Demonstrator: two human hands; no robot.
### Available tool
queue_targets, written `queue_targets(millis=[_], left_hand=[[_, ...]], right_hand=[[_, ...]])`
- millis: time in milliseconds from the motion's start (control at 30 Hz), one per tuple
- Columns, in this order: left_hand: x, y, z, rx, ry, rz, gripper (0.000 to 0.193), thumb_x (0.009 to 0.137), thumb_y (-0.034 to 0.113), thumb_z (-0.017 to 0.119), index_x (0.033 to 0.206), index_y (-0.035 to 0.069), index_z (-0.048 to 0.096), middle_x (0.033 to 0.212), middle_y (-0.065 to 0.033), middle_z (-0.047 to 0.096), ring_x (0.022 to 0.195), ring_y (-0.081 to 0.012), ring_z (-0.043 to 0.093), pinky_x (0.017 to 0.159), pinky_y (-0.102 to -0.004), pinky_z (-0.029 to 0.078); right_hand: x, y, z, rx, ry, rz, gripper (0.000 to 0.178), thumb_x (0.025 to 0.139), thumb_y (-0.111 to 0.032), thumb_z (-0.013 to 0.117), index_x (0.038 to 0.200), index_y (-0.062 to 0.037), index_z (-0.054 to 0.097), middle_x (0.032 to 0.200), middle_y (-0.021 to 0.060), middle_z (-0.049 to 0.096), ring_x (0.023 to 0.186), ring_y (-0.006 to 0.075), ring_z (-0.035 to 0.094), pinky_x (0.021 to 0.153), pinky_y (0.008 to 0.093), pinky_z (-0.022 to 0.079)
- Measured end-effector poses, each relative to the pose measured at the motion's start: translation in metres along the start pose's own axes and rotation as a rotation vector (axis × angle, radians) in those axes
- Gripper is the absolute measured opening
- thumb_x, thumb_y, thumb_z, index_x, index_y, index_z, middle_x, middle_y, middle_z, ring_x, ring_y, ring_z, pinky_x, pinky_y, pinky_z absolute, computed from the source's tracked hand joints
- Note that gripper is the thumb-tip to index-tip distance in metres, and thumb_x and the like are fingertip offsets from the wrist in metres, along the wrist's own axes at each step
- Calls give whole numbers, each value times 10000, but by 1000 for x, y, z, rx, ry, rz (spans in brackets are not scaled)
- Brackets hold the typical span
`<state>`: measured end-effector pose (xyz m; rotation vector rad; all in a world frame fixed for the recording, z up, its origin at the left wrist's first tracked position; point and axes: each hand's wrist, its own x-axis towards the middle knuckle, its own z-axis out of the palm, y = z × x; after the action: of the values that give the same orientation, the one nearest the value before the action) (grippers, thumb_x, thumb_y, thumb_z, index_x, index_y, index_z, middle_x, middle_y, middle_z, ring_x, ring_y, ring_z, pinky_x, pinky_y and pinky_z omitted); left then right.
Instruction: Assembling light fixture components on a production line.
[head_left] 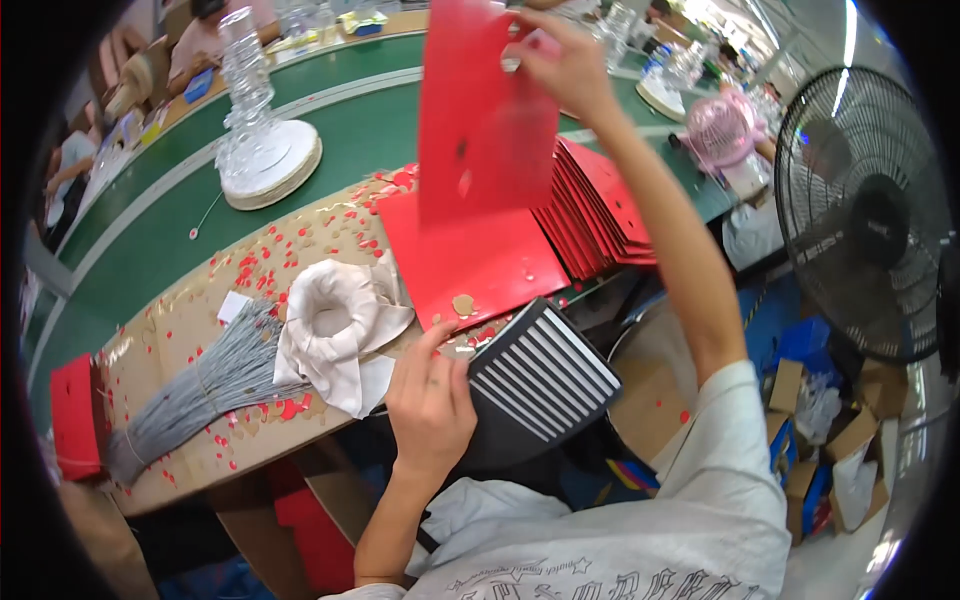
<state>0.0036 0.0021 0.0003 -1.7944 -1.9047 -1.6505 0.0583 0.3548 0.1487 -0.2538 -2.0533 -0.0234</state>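
Note:
My right hand (565,60) is raised at the top, thumb and fingers pinched on the upper right edge of a red sheet (480,130), which hangs upright and has small holes. Below it another red sheet (490,270) lies flat, with a small round brown cut-out (462,304) near its front edge. My left hand (432,400) is open and empty at that front corner, forefinger stretched toward the sheet; whether it touches I cannot tell. To its right is a black panel with white stripes (545,370). A stack of red sheets (595,215) fans out behind.
A bundle of grey strands (200,385), a crumpled pale cloth (335,370) and red scraps lie on brown cardboard (160,350). Another red stack (75,415) is far left. A black fan (870,210) stands right. Clear stacked pieces (248,80) stand on the green belt (350,140); other people sit beyond.

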Motion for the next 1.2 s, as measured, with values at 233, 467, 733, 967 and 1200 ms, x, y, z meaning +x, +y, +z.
queue_targets(millis=[233, 467, 733, 967, 1200], left_hand=[[1, -1, 4, -178, -89, -327, 212, 1021, 115, 542, 897, -28, 639, 579, -229, 496, 479, -390, 499, 470, -433, 340], [2, 4, 17, -136, -183, -351, 259, 1016, 136, 532, 827, -22, 614, 605, -229, 537, 535, -403, 563, 498, -459, 371], [12, 7, 16, -53, -209, -356, 257, 973, 172, 475, 822, -13, 570, 605, -245, 514, 588, -446, 553, 554, -513, 350], [20, -2, 16, 31, -222, -452, 222, 977, 155, 559, 865, -29, 612, 685, -257, 568, 654, -449, 570, 579, -485, 391], [18, 1, 17, -213, -296, -531, 229, 979, 149, 547, 982, -42, 674, 674, -218, 586, 574, -289, 567, 580, -390, 419]], right_hand=[[-69, 162, -116, -383, -601, 549, 486, 816, -232, 696, 1298, -179, 670, 1044, 154, 736, 917, 276, 728, 821, 366, 575], [-157, 165, -107, -65, -807, 998, 571, 818, -7, 660, 1372, -135, 620, 928, 63, 701, 631, 169, 697, 627, 337, 622], [-168, 155, -106, -283, -604, 645, 588, 829, -122, 659, 1410, -153, 571, 1307, 165, 654, 1199, 322, 627, 1028, 396, 482], [-154, -144, -94, 379, -501, 71, 293, 819, -92, 728, 1111, -70, 717, 1227, 103, 666, 1172, 316, 620, 983, 418, 497], [-220, -194, -67, 459, -439, 255, 343, 756, -22, 777, 1089, -69, 713, 1141, 79, 666, 1023, 271, 637, 861, 374, 532]])
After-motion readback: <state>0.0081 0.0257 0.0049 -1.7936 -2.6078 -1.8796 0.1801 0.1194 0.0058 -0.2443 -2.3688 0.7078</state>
